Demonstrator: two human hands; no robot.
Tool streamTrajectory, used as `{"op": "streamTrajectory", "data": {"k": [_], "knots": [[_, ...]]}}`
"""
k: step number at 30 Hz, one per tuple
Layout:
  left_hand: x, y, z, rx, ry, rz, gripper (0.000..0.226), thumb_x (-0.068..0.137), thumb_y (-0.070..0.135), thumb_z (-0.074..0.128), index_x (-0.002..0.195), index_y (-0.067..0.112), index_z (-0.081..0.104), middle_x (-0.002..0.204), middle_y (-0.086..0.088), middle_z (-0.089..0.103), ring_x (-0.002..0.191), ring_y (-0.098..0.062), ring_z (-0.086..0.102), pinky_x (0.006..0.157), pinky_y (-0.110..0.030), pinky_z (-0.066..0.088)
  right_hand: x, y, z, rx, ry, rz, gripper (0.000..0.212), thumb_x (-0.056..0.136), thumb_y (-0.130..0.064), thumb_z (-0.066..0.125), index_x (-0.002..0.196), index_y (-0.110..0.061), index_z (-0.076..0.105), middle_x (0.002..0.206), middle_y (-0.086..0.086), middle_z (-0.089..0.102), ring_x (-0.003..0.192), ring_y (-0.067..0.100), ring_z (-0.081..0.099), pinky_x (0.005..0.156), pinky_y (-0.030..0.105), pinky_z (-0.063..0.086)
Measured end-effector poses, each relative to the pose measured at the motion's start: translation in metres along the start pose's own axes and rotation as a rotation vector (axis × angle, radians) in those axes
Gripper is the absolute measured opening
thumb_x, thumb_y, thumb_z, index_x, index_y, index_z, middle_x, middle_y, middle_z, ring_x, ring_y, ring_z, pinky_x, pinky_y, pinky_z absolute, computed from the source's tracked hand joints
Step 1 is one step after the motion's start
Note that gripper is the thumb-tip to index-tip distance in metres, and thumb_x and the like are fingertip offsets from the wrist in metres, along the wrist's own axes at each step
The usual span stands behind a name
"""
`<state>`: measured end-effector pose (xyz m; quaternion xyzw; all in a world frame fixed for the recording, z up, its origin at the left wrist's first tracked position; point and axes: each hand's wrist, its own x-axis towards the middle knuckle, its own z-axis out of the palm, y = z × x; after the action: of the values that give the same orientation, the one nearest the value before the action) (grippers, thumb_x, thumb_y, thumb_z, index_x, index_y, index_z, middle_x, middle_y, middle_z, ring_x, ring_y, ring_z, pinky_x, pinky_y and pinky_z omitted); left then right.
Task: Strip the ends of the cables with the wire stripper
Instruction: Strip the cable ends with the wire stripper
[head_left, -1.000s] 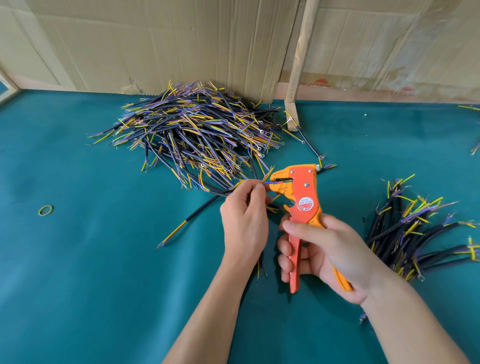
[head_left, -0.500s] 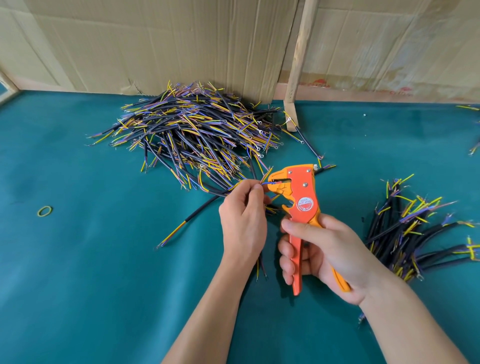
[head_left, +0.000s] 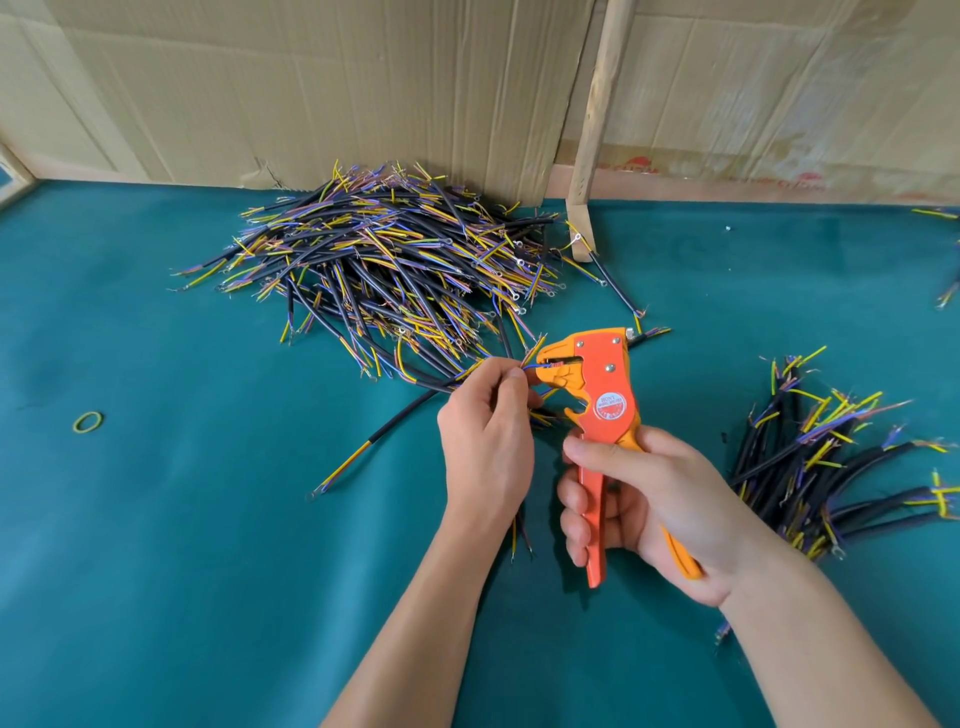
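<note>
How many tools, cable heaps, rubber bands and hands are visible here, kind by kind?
Orange wire stripper: 1
Heaps of black multicolour-cored cables: 2, large, small
Yellow-green rubber band: 1
Hands: 2, left, right
Total: 6

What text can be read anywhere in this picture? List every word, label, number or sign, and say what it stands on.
Round red-and-white sticker on the wire stripper: it carries print, too small and blurred to read.
Red print along the bottom edge of the cardboard wall, right of the wooden post: faded and cut off, unreadable.
No other text shows: none on the cables, the green table or the rubber band.
</note>
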<state>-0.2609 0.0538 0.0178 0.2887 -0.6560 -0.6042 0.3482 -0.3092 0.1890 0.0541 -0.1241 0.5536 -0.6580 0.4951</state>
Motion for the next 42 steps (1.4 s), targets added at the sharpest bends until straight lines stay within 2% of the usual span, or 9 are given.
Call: {"op": "streamTrajectory", "data": {"k": [3, 8, 17, 23, 28, 33, 37, 40, 42], "knots": [[0.000, 0.000, 0.000, 0.013, 0.005, 0.005, 0.023, 0.089, 0.025, 0.048, 0.070, 0.020, 0.060, 0.064, 0.005, 0.060, 0.059, -0.018, 0.045, 0.061, -0.034, 0.036, 0.000, 0.001, -0.001, 0.005, 0.004, 0.002, 0.022, 0.082, -0.019, 0.076, 0.090, -0.009, 0.059, 0.072, 0.021, 0.056, 0.058, 0.035, 0.055, 0.057, 0.045, 0.054], [0.000, 0.001, 0.000, 0.026, 0.009, 0.001, 0.023, 0.089, 0.026, 0.048, 0.071, 0.019, 0.060, 0.063, 0.006, 0.059, 0.060, -0.020, 0.045, 0.061, -0.035, 0.037, 0.000, 0.001, -0.001, 0.003, 0.007, 0.003, 0.024, 0.082, -0.018, 0.076, 0.094, -0.008, 0.058, 0.073, 0.022, 0.056, 0.059, 0.035, 0.056, 0.057, 0.046, 0.054], [-0.002, 0.003, 0.000, 0.082, 0.017, 0.018, 0.026, 0.096, 0.013, 0.050, 0.073, 0.018, 0.061, 0.064, 0.007, 0.060, 0.059, -0.013, 0.046, 0.057, -0.029, 0.038, 0.000, 0.000, 0.000, -0.005, -0.024, -0.016, 0.016, 0.083, -0.022, 0.075, 0.070, -0.020, 0.067, 0.069, 0.018, 0.053, 0.055, 0.033, 0.053, 0.054, 0.043, 0.052], [-0.003, 0.003, 0.001, 0.093, 0.018, 0.036, 0.027, 0.097, 0.009, 0.049, 0.072, 0.016, 0.058, 0.063, 0.009, 0.058, 0.060, -0.012, 0.046, 0.057, -0.024, 0.037, 0.000, 0.000, 0.001, 0.011, -0.021, -0.005, 0.017, 0.084, -0.023, 0.075, 0.070, -0.021, 0.065, 0.067, 0.016, 0.049, 0.053, 0.030, 0.048, 0.051, 0.040, 0.048], [-0.004, 0.004, 0.002, 0.095, 0.017, 0.049, 0.026, 0.098, 0.009, 0.048, 0.074, 0.012, 0.059, 0.070, -0.003, 0.062, 0.066, -0.024, 0.052, 0.061, -0.032, 0.042, 0.000, 0.003, 0.004, 0.041, 0.016, -0.006, 0.027, 0.083, -0.023, 0.077, 0.086, -0.012, 0.053, 0.065, 0.014, 0.045, 0.049, 0.027, 0.042, 0.048, 0.038, 0.042], [-0.005, 0.005, 0.003, 0.148, -0.003, 0.112, 0.026, 0.099, 0.013, 0.049, 0.075, 0.005, 0.056, 0.070, -0.012, 0.058, 0.069, -0.027, 0.050, 0.062, -0.030, 0.040, 0.003, 0.004, 0.008, 0.061, 0.151, -0.044, 0.040, 0.083, -0.031, 0.076, 0.073, -0.018, 0.039, 0.055, 0.006, 0.033, 0.038, 0.019, 0.028, 0.040, 0.024, 0.029], [-0.007, 0.005, 0.003, 0.172, -0.047, 0.153, 0.037, 0.102, 0.027, 0.045, 0.077, 0.000, 0.050, 0.070, -0.016, 0.057, 0.067, -0.030, 0.047, 0.062, -0.036, 0.039, 0.001, 0.004, 0.007, 0.086, 0.166, -0.073, 0.043, 0.077, -0.034, 0.077, 0.071, -0.018, 0.038, 0.053, 0.005, 0.032, 0.036, 0.018, 0.027, 0.040, 0.023, 0.029], [-0.006, 0.006, 0.001, 0.155, -0.034, 0.140, 0.035, 0.105, 0.022, 0.046, 0.077, 0.001, 0.050, 0.070, -0.016, 0.058, 0.067, -0.029, 0.048, 0.061, -0.034, 0.039, 0.001, 0.004, 0.011, 0.069, 0.140, -0.064, 0.042, 0.076, -0.034, 0.078, 0.070, -0.018, 0.039, 0.054, 0.005, 0.032, 0.035, 0.019, 0.028, 0.040, 0.024, 0.031], [-0.005, 0.004, 0.001, 0.155, -0.019, 0.133, 0.034, 0.106, 0.019, 0.047, 0.076, 0.003, 0.051, 0.069, -0.014, 0.058, 0.067, -0.027, 0.048, 0.059, -0.030, 0.038, 0.003, 0.004, 0.010, 0.081, 0.110, -0.064, 0.036, 0.076, -0.029, 0.081, 0.070, -0.017, 0.048, 0.056, 0.008, 0.036, 0.037, 0.021, 0.033, 0.040, 0.026, 0.034]]}}
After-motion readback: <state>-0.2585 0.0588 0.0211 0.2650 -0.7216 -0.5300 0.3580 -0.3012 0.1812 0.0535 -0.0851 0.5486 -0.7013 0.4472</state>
